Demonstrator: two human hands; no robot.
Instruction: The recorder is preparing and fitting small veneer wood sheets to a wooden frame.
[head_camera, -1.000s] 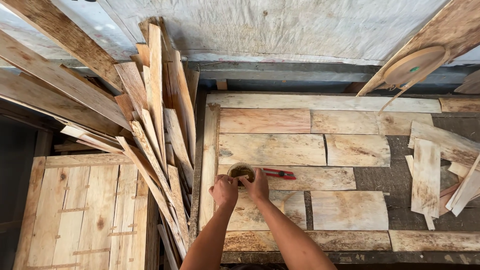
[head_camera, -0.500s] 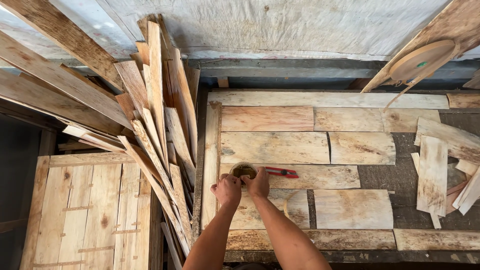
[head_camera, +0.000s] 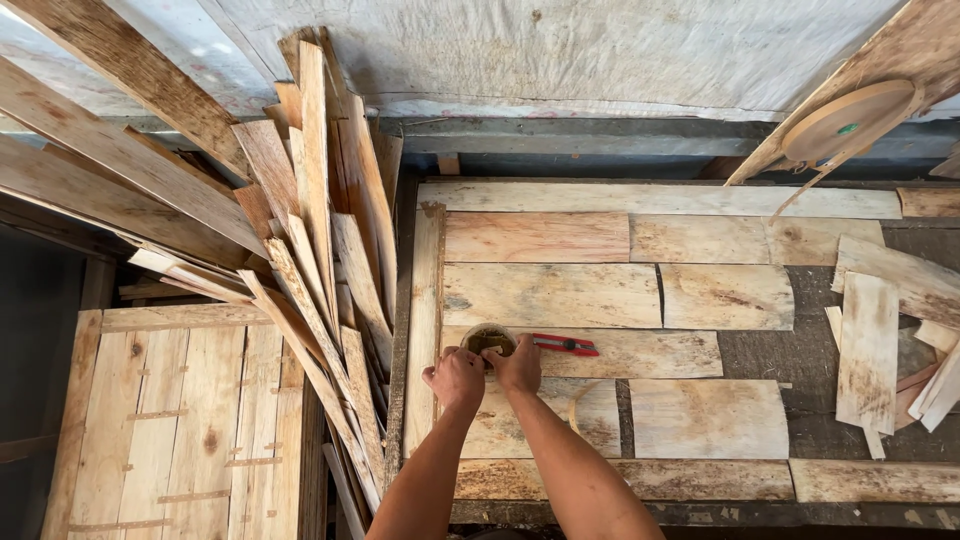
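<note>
1. Tape roll (head_camera: 488, 340), small, round and brownish, sits on the sheet of veneer pieces (head_camera: 560, 295); I take it as my landmark for everything else. It rests on a pale strip of that sheet, near the sheet's left edge.
2. My left hand (head_camera: 456, 378) is just below and left of the roll, fingers curled in close and touching its lower left rim. The hand is nearly closed, but I cannot tell whether it grips the roll or a strip of tape coming off it.
3. My right hand (head_camera: 517, 366) is just below and right of the roll, thumb and fingers pinched narrow against its lower right rim. Again I cannot tell exactly what the pinch holds.
4. Right of the roll, almost touching it, lies a red utility knife (head_camera: 565, 346), flat on the same strip and pointing away from the roll.
5. Below and right of the roll, beyond my right forearm, a loose curl of thin tape (head_camera: 577, 402) lies on a lower veneer piece.
6. Left of the roll, a heap of long thin wood strips (head_camera: 320, 260) leans fanned out, and beyond it, lower left, sits a flat panel of joined boards (head_camera: 180, 420).
7. Far up and right of the roll, a larger tan tape reel (head_camera: 845, 120) hangs on a slanted board.
8. Well right of the roll, loose veneer offcuts (head_camera: 870, 350) lie on the dark surface.
</note>
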